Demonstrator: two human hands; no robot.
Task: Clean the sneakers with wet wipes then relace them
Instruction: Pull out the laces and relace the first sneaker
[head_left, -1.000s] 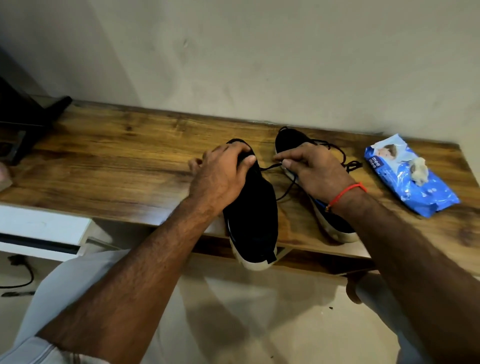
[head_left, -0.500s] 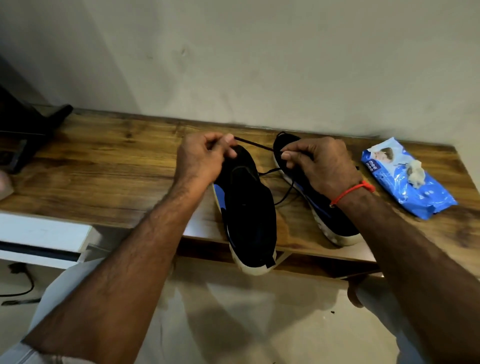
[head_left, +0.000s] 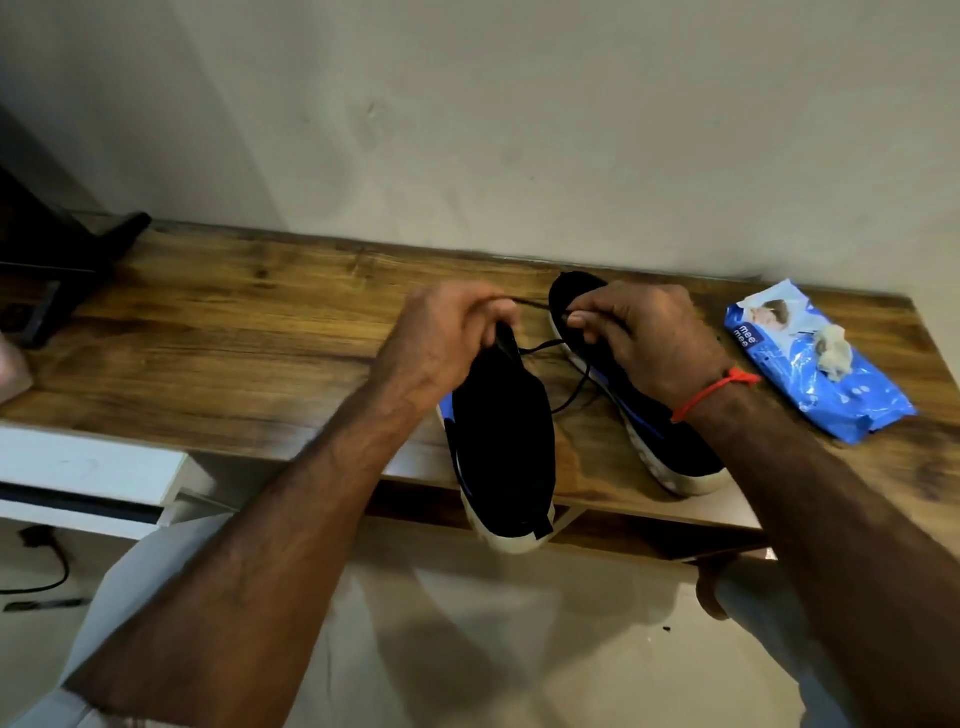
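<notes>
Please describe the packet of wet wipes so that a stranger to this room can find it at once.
Look along the long brown wooden table against the pale wall to its right end. There, right of the two black sneakers, lies a flat blue plastic wipes packet. It alone is glossy blue, with a crumpled used wipe on top.

Two black sneakers with pale soles sit on one wooden shelf (head_left: 218, 332): the left sneaker (head_left: 501, 447) at 6 o'clock, its heel overhanging the edge, the right sneaker (head_left: 660, 431) at 4 o'clock. Two hands, the left hand (head_left: 441, 338) and right hand (head_left: 644, 338), pinch one black lace (head_left: 535, 304) between them. One blue wipes pack (head_left: 815, 364) lies at 3 o'clock, one crumpled used wipe (head_left: 834, 356) on it.
</notes>
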